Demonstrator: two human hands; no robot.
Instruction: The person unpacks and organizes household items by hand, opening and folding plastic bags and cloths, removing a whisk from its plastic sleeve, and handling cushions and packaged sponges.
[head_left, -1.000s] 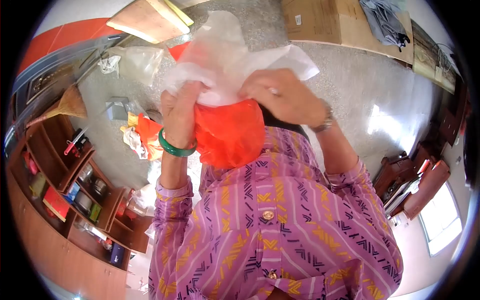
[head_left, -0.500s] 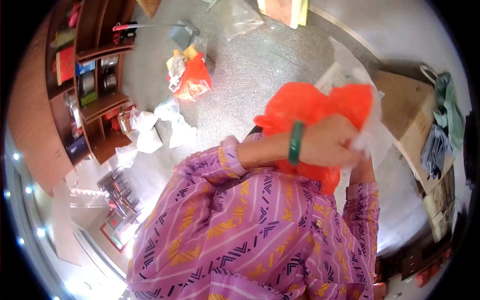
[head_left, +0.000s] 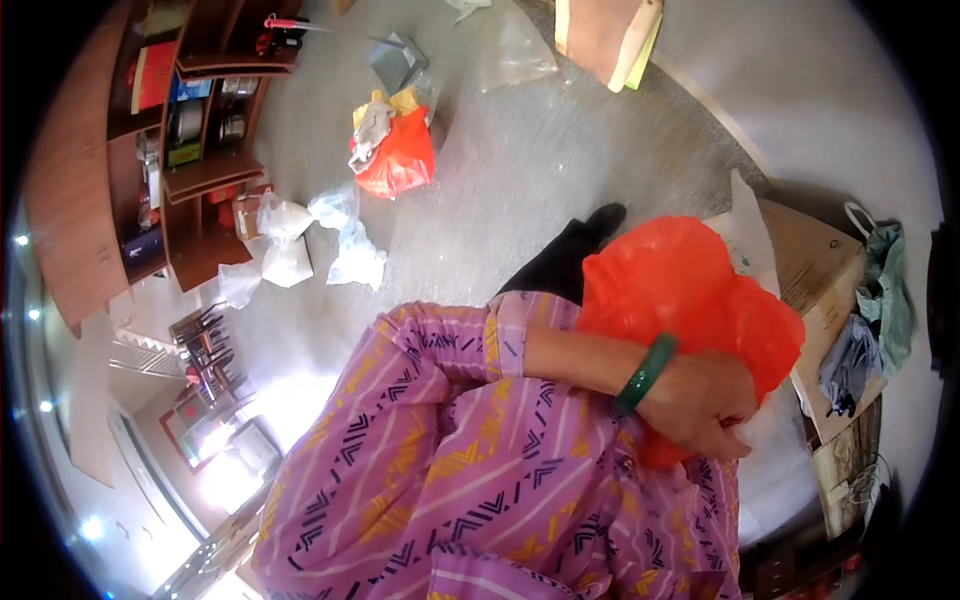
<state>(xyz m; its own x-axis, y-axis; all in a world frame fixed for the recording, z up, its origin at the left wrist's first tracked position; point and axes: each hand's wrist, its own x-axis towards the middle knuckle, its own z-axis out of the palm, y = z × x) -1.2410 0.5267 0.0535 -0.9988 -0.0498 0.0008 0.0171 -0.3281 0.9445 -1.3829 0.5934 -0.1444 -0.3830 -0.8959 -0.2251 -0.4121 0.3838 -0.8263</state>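
Note:
A bunched red plastic bag (head_left: 660,275) is in front of my chest, bulging up and to the right. My left hand (head_left: 700,400), with a green bangle on the wrist, is closed on the bag's lower part, its fingers curled. Below it shows the sleeve of my right arm; my right hand is hidden behind my left hand and the bag. A whitish sheet or bag (head_left: 752,235) stands just behind the red bag.
A cardboard box (head_left: 810,260) is at the right, with green (head_left: 885,290) and grey bags beside it. On the floor are a filled red bag (head_left: 400,155), clear plastic bags (head_left: 350,245) and a grey box (head_left: 395,65). Wooden shelves (head_left: 215,180) stand left.
My left hand and the red bag have moved right and down. My right forearm has gone out of sight behind them. The view has shifted, and a dark-clothed leg now shows.

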